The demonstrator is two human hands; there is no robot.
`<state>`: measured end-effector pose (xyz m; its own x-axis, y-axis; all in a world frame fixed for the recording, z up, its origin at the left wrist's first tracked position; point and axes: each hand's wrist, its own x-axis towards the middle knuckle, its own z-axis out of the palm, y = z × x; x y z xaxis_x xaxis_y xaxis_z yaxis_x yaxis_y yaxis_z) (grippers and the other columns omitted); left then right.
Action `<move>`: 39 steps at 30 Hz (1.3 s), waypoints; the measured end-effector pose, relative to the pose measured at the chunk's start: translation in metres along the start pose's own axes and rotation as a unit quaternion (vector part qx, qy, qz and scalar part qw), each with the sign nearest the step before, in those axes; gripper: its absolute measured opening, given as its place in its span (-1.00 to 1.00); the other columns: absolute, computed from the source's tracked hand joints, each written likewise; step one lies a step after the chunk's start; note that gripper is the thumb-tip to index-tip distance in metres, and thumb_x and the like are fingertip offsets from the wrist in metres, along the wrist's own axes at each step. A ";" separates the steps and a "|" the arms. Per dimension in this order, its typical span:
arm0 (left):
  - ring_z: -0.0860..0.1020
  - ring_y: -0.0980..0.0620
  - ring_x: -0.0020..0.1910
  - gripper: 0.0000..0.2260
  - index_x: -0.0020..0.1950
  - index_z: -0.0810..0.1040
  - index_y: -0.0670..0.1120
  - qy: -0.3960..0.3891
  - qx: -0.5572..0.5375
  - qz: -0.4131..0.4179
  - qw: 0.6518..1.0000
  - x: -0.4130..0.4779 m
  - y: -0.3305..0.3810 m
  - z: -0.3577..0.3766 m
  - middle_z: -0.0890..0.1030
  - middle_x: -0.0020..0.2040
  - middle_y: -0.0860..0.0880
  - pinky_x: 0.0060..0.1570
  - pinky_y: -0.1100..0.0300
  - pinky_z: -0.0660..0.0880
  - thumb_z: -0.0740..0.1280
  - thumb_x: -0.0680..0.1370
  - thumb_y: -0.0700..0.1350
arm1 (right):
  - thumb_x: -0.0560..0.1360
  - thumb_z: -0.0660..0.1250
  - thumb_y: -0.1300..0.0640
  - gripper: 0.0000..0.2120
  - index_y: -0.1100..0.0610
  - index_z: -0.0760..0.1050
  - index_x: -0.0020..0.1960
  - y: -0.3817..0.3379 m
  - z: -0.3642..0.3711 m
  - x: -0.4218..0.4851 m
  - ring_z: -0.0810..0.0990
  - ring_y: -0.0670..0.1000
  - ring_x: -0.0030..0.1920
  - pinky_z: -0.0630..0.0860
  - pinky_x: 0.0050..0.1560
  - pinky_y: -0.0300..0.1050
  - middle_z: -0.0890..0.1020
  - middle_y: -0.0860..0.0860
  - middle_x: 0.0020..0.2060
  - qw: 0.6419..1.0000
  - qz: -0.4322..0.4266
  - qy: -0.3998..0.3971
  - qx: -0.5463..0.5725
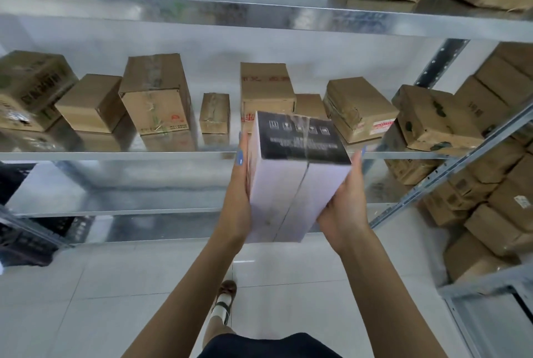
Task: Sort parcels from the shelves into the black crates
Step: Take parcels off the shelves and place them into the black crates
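Two metal racks (259, 20) fill what we see: one runs across the far side and a second angles away on the right. Pale floor (115, 285) tiles spread beneath us. Brown cartons (155, 98) stand in a loose row on the far rack's middle shelf, two more sit on the shelf above at the far right, and many are stacked tightly on the right rack. Black crates (17, 239) sit low at the left edge, partly under the far rack and mostly cut off.

We hold one box (291, 199), white with a black printed end, in the air just near of the middle shelf, tilted with its black end up and away from us. Our left hand (238, 199) presses along its left side, thumb straight up the edge. Our right hand (343, 207) cups its lower right side, thumb reaching up the right edge. The remaining fingers of both hands are hidden behind the box, so we cannot tell whether they are spread or together. One shoe (226, 291) shows on the tiles below, between our forearms.
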<state>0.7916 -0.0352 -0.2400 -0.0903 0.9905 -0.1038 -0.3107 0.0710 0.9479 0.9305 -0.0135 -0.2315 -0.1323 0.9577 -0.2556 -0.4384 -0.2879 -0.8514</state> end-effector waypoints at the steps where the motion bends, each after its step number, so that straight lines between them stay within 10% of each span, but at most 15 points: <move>1: 0.63 0.26 -0.25 -0.57 0.31 0.41 -0.23 0.002 -0.002 0.010 1.000 -0.001 0.001 -0.001 0.64 -0.12 0.03 -0.30 0.37 0.54 -0.04 0.66 0.01 | 0.60 -0.17 -0.28 -0.38 -0.02 0.61 0.01 0.000 0.000 0.002 0.71 -0.10 -0.11 0.51 0.00 -0.09 0.74 -0.03 -0.14 1.000 -0.005 0.012 0.010; 4: 0.65 0.25 -0.21 -0.61 0.38 0.32 -0.13 -0.024 -0.008 0.026 0.999 0.001 -0.005 -0.007 0.66 -0.21 0.18 -0.31 0.34 0.56 -0.01 0.66 0.06 | 0.60 -0.15 -0.28 -0.44 -0.02 0.55 -0.04 0.006 0.000 0.003 0.69 -0.10 -0.21 0.50 0.00 -0.08 0.72 -0.08 -0.29 0.999 0.001 0.029 0.020; 5: 0.66 0.24 -0.19 -0.55 0.38 0.32 -0.12 -0.033 0.001 0.030 0.999 0.003 -0.006 -0.008 0.66 -0.23 0.20 -0.31 0.35 0.56 -0.24 0.64 -0.24 | 0.60 -0.14 -0.28 -0.45 -0.02 0.55 -0.04 0.008 0.000 0.003 0.68 -0.10 -0.20 0.50 0.05 -0.07 0.72 -0.09 -0.30 0.999 0.004 0.031 0.023; 7: 0.65 0.29 -0.17 -0.10 0.31 0.36 -0.11 -0.014 0.024 0.035 0.999 0.002 -0.002 -0.005 0.66 -0.25 0.26 -0.28 0.41 0.54 0.16 0.07 0.34 | 0.61 -0.15 -0.26 -0.46 -0.03 0.54 -0.03 0.009 0.000 0.003 0.69 -0.12 -0.22 0.49 0.08 -0.08 0.72 -0.10 -0.30 0.999 0.000 0.025 0.028; 11: 0.65 0.27 -0.14 -0.44 0.40 0.33 -0.15 -0.006 0.018 0.005 1.000 0.008 -0.007 -0.004 0.68 -0.14 0.16 -0.25 0.46 0.52 -0.04 0.58 0.20 | 0.63 -0.15 -0.21 -0.48 -0.02 0.54 0.00 0.012 -0.003 0.007 0.69 -0.18 -0.24 0.49 0.01 -0.11 0.72 -0.12 -0.28 0.999 -0.022 0.022 0.019; 16: 0.57 -0.15 0.20 -0.44 0.36 0.47 -0.04 0.027 0.017 -0.100 0.994 0.021 0.000 0.000 0.66 0.10 -0.04 0.18 0.06 0.53 -0.14 0.64 0.21 | 0.63 -0.15 -0.21 -0.46 -0.03 0.54 0.22 0.010 -0.013 0.016 0.65 -0.02 0.15 0.50 0.18 -0.02 0.71 -0.03 0.04 0.999 -0.039 0.011 -0.005; 20: 0.69 -0.13 -0.33 -0.47 -0.14 0.60 -0.09 0.039 -0.069 -0.196 0.977 0.031 0.014 0.005 0.70 -0.32 -0.09 -0.20 0.06 0.56 0.03 0.62 0.25 | 0.57 -0.09 -0.28 -0.41 -0.06 0.57 0.28 0.006 -0.016 0.018 0.44 0.15 0.40 0.26 0.44 0.26 0.52 0.09 0.35 0.998 -0.047 -0.050 -0.009; 29: 0.64 0.04 -0.45 -0.70 0.05 0.49 -0.21 -0.027 -0.088 -0.156 0.983 0.029 0.006 0.013 0.65 -0.40 -0.05 -0.46 0.25 0.56 0.16 0.64 0.02 | 0.53 -0.09 -0.39 -0.42 -0.24 0.21 0.49 -0.011 -0.018 0.029 0.24 0.03 0.52 0.09 0.53 0.20 0.32 -0.11 0.49 0.998 0.014 -0.038 -0.045; 33: 0.65 0.05 -0.04 -0.58 0.31 0.39 -0.18 -0.076 -0.068 -0.024 0.994 0.029 0.002 0.018 0.63 0.00 -0.14 -0.16 0.23 0.59 0.26 0.55 0.03 | 0.61 -0.13 -0.30 -0.48 -0.15 0.44 0.35 -0.028 -0.018 0.036 0.56 -0.03 0.25 0.45 0.30 -0.03 0.64 -0.11 0.18 0.996 0.033 -0.036 -0.077; 36: 0.67 0.16 -0.13 -0.29 0.51 0.11 -0.33 -0.054 -0.025 0.022 0.998 0.027 -0.001 0.021 0.55 0.08 -0.23 -0.23 0.32 0.57 0.31 0.51 0.00 | 0.64 -0.13 -0.23 -0.53 -0.18 0.54 0.15 -0.033 -0.011 0.029 0.65 -0.09 0.09 0.58 -0.05 -0.20 0.68 -0.10 0.08 0.994 0.015 -0.059 -0.095; 39: 0.65 0.15 -0.10 -0.56 0.50 0.23 -0.24 -0.030 0.024 0.017 0.999 0.025 -0.004 0.023 0.64 0.07 -0.08 -0.23 0.34 0.56 0.14 0.66 -0.10 | 0.65 -0.06 -0.12 -0.56 0.04 0.52 0.22 -0.031 -0.013 0.021 0.68 -0.10 -0.05 0.55 -0.24 -0.34 0.58 0.15 0.12 0.994 -0.032 -0.075 -0.077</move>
<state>0.8122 -0.0083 -0.2390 -0.0418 0.9977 -0.0540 -0.2626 0.0412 0.9640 0.9529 0.0157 -0.2160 -0.2450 0.9597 -0.1374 -0.3095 -0.2117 -0.9270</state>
